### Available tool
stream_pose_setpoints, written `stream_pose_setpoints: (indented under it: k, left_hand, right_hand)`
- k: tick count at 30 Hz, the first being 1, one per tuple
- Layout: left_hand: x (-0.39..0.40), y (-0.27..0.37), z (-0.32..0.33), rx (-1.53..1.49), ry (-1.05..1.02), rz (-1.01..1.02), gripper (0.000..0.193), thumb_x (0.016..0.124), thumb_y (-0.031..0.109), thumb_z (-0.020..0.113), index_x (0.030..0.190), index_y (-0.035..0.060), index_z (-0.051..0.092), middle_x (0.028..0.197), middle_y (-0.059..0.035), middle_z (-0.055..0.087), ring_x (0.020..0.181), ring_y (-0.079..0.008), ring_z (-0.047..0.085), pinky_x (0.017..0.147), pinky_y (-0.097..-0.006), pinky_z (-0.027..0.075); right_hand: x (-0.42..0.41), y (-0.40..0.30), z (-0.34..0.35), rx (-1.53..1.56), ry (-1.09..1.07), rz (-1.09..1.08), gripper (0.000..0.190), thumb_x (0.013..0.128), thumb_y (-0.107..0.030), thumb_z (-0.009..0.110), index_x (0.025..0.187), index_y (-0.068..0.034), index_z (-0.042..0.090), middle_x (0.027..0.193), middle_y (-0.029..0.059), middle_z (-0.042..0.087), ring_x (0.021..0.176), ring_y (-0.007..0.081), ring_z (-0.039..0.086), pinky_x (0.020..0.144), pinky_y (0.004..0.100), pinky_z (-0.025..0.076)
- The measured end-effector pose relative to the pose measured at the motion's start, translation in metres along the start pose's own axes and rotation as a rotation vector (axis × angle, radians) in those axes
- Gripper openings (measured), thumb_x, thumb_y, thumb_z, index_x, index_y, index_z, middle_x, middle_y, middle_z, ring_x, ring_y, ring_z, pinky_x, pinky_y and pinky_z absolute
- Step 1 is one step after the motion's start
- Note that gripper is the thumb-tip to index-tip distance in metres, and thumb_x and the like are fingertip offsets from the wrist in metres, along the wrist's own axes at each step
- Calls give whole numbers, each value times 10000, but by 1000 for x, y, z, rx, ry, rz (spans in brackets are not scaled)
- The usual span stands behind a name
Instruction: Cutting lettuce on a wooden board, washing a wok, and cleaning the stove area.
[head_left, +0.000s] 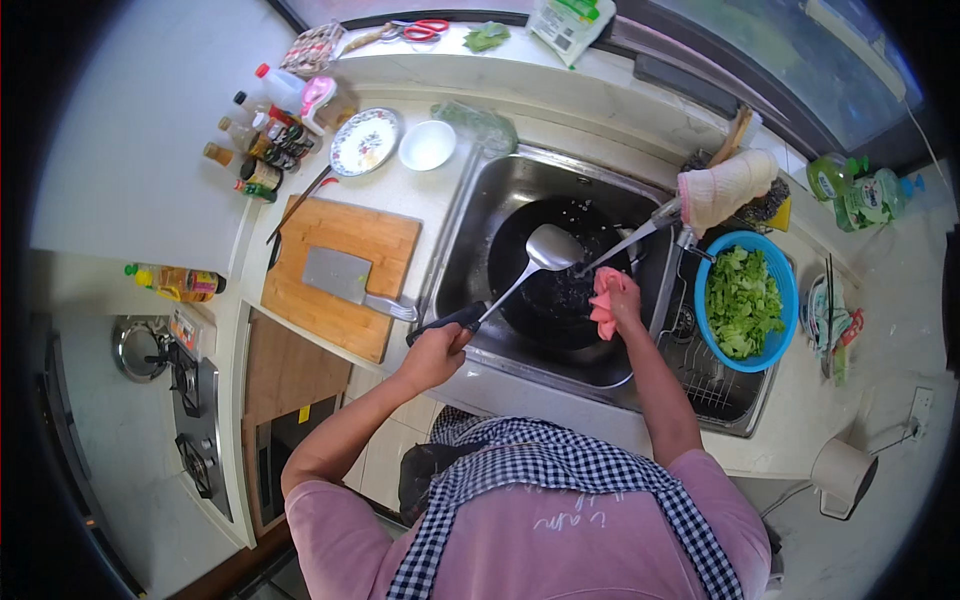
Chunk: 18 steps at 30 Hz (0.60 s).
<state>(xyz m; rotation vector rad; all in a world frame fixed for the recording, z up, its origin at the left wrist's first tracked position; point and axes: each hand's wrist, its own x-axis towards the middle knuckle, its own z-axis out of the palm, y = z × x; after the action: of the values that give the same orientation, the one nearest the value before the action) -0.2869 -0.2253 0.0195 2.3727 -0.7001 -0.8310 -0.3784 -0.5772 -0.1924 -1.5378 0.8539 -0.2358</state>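
My left hand (436, 356) grips the lower end of a metal spatula (553, 247), over the sink's left front rim. A thick black handle (439, 322) lies right at my fingers; whether it belongs to the wok is unclear. The spatula's broad head is above a dark wok (517, 300) with water in it, inside the steel sink (480, 202). In my right hand (625, 304) is a bunched pink cloth (603, 300), held over the wok's right side. A faucet (660, 217), partly wrapped in white cloth (724, 187), points down into the wok.
Left of the sink, a cleaver (337, 271) lies on a wooden cutting board (390, 232). Behind it stand a patterned plate (365, 142), a white bowl (427, 145) and several bottles (262, 142). At right, a blue basket (787, 300) holds chopped greens (742, 304) over the smaller basin.
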Motion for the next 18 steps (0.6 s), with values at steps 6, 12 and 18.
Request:
stream_pose_setpoints:
  k: [6, 12, 18]
  left_hand:
    - [-31, -28, -40, -24, 88, 26, 125, 790, 69, 615, 789, -4, 513, 664, -136, 533, 647, -262, 561, 584, -387, 435]
    - [-89, -83, -97, -393, 101, -331, 87, 779, 15, 614, 837, -28, 565, 644, 14, 445, 614, -78, 438, 547, -258, 373]
    - [-90, -194, -114, -20, 467, -84, 153, 746, 84, 644, 838, -13, 569, 622, -104, 486, 548, -197, 496, 545, -335, 431]
  right_hand:
    - [-26, 13, -28, 174, -107, 17, 323, 989, -245, 533, 1170, 16, 594, 1006, 109, 660, 854, 192, 662, 681, 322, 597]
    - [-42, -10, -13, 205, -37, 30, 222, 973, -166, 547, 1075, 1, 653, 923, 40, 654, 787, 115, 606, 672, 270, 521]
    - [-29, 2, 8, 149, -91, 66, 328, 1000, -281, 505, 1145, 0, 592, 925, 113, 656, 710, 205, 668, 563, 344, 599]
